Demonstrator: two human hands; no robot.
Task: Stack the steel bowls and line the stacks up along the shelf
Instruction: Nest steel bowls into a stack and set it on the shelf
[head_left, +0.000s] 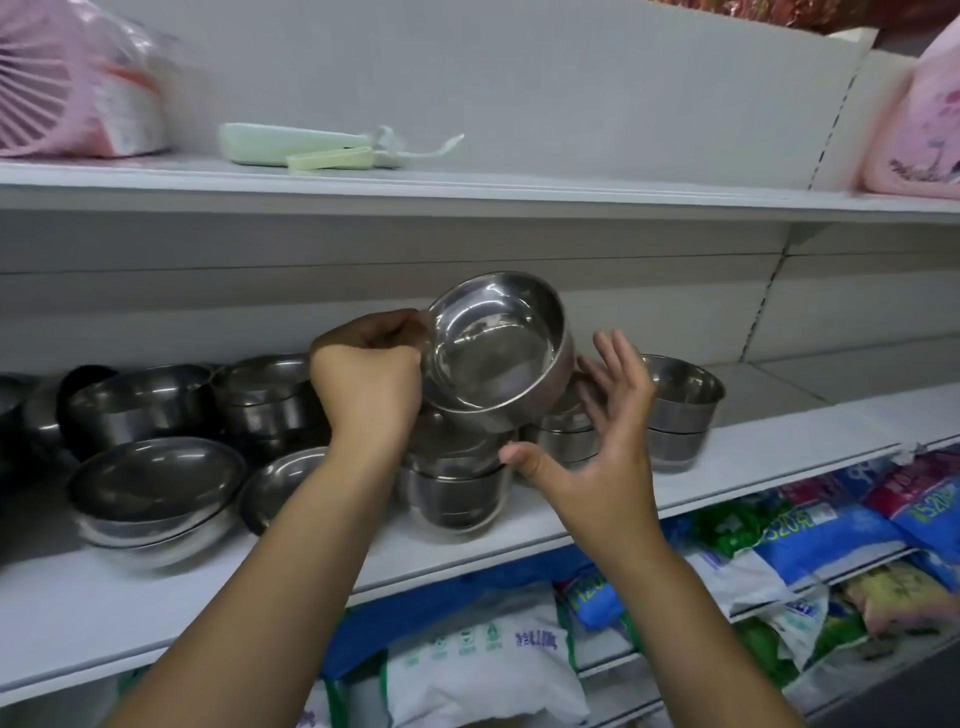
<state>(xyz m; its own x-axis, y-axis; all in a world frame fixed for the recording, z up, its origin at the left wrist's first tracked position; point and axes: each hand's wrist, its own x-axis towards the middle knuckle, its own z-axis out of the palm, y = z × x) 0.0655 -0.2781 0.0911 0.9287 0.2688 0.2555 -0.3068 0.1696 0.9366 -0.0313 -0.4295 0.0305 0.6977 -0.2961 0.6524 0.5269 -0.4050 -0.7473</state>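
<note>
My left hand (369, 374) grips the left rim of a steel bowl (498, 348), tilted so its inside faces me, above a stack of steel bowls (457, 488) on the white shelf (753, 457). My right hand (608, 415) is spread, fingers straight, just right of the tilted bowl, holding nothing. Behind that hand stands a second stack (563, 441), and a third stack (678, 410) is further right. To the left are deeper bowl stacks (270, 400), (135, 400) and shallow steel plates (156, 483).
The upper shelf (467, 192) carries a pale green case (306, 145) and pink plastic goods (72, 78). Below, bagged goods (810, 535) fill the lower shelves. The bowl shelf is bare at its far right and front left.
</note>
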